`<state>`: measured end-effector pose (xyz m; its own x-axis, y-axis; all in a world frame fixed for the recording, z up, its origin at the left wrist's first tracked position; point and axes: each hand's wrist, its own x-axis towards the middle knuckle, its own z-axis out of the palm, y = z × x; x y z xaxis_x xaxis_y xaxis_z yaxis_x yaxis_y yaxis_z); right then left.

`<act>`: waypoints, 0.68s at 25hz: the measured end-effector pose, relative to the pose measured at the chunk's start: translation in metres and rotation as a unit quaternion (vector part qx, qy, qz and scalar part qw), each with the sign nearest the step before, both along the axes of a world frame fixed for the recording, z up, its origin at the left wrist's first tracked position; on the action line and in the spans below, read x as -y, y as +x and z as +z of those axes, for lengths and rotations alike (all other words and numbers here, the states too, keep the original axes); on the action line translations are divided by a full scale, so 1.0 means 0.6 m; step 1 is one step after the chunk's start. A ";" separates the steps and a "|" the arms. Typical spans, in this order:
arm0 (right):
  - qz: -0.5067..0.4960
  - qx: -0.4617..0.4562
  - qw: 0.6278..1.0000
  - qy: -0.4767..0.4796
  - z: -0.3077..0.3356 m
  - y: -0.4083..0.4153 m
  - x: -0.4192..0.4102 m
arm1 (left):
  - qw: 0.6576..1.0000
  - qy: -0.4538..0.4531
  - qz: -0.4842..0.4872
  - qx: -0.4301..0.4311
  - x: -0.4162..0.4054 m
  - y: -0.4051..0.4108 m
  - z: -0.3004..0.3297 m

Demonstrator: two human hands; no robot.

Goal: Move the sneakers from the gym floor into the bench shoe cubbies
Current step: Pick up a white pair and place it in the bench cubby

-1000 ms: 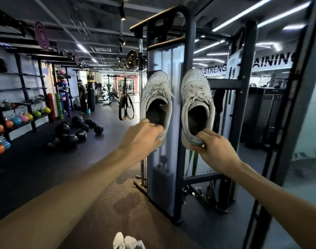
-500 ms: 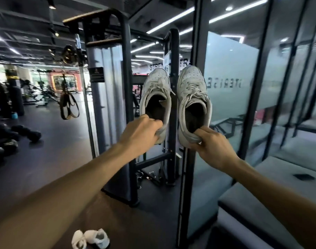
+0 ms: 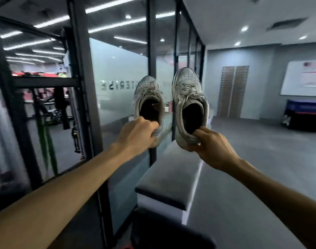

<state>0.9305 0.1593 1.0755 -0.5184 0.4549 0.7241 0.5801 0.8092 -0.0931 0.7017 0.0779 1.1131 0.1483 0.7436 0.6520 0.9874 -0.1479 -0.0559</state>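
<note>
We hold 2 worn white sneakers out in front of us at arm's length, toes pointing away and openings facing us. Our left hand (image 3: 138,133) grips the left sneaker (image 3: 148,97) at the heel, fingers curled over the collar and into the opening. Our right hand (image 3: 213,148) pinches the heel of the right sneaker (image 3: 188,97), thumb inside the collar and fingers wrapped under the back. The 2 shoes hang side by side, apart from each other, the right one a little higher. Below them a grey padded bench (image 3: 168,178) runs along a frosted glass partition (image 3: 117,83) with black frames. Its cubbies are not visible from here. A whiteboard (image 3: 304,79) hangs on the far wall.
</note>
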 end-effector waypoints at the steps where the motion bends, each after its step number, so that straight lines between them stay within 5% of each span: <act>1: -0.020 -0.003 1.000 -0.003 -0.001 0.056 -0.016 | 1.000 -0.002 -0.022 0.000 -0.029 0.051 0.001; 17: -0.231 -0.006 0.972 -0.051 -0.018 0.802 -0.325 | 0.978 0.006 -0.206 0.015 -0.483 0.780 -0.011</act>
<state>1.4118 0.3543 1.0644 -0.2341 0.7072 0.6671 0.8778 0.4488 -0.1677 1.1696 0.3675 1.1064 0.4143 0.6173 0.6688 0.8456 -0.5328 -0.0321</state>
